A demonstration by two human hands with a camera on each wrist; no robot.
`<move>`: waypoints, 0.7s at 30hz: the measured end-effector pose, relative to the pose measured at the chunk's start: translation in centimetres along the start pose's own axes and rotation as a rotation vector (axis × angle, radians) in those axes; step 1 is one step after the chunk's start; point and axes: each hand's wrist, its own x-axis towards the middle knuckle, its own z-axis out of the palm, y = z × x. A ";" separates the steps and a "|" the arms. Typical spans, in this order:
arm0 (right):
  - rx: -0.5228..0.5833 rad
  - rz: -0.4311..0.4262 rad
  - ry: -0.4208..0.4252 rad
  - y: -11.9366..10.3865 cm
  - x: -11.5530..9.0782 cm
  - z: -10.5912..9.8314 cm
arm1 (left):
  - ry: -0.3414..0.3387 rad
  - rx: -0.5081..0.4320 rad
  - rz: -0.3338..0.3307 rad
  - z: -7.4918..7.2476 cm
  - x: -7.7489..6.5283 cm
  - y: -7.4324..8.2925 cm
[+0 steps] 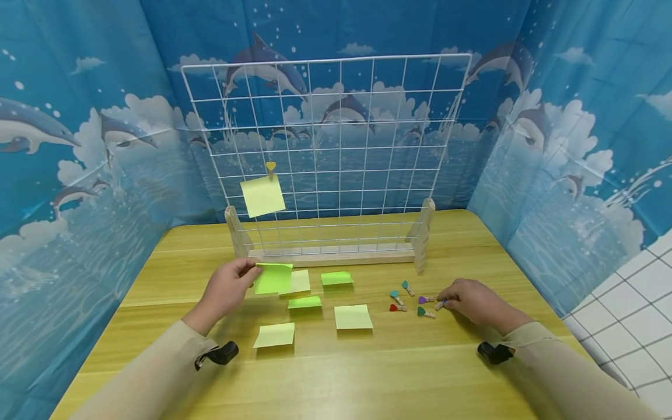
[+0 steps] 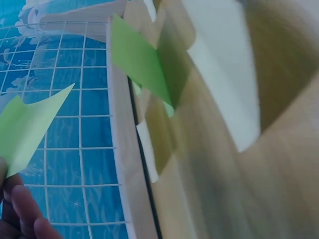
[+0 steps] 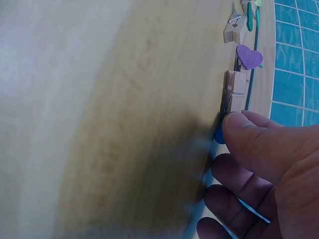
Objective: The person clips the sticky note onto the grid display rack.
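Note:
My left hand (image 1: 224, 294) pinches a bright green sticky note (image 1: 273, 279) by its left edge, raised in front of the rack's base. The same note (image 2: 31, 130) shows at the left of the left wrist view. Over on the right, my right hand (image 1: 475, 302) pinches a small wooden clothespin (image 3: 236, 92) by its blue heart (image 3: 219, 134) end, low at the tabletop. Beside it lie clothespins with purple (image 1: 423, 300), red (image 1: 394, 307), dark green (image 1: 422, 312) and teal hearts. A yellow-heart clothespin (image 1: 270, 167) fastens a pale yellow note (image 1: 262, 196) to the white wire grid (image 1: 340, 122).
Several green and pale yellow notes lie mid-table, among them a green note (image 1: 337, 278) and a pale note (image 1: 354, 318). The grid stands in a wooden base (image 1: 336, 256) at the back of the wooden table (image 1: 367, 373). Dolphin-print curtains (image 1: 68, 175) surround it.

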 end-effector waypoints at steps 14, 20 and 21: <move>0.002 -0.002 0.004 0.2 0.1 0.1 | 0.037 -0.033 0.088 -0.2 2.2 4.0; 0.000 -0.006 0.005 0.4 0.1 0.2 | 0.058 -0.024 0.122 -0.6 3.1 5.6; 0.000 -0.003 0.004 0.4 0.2 0.3 | 0.060 -0.027 0.126 -0.6 3.3 5.8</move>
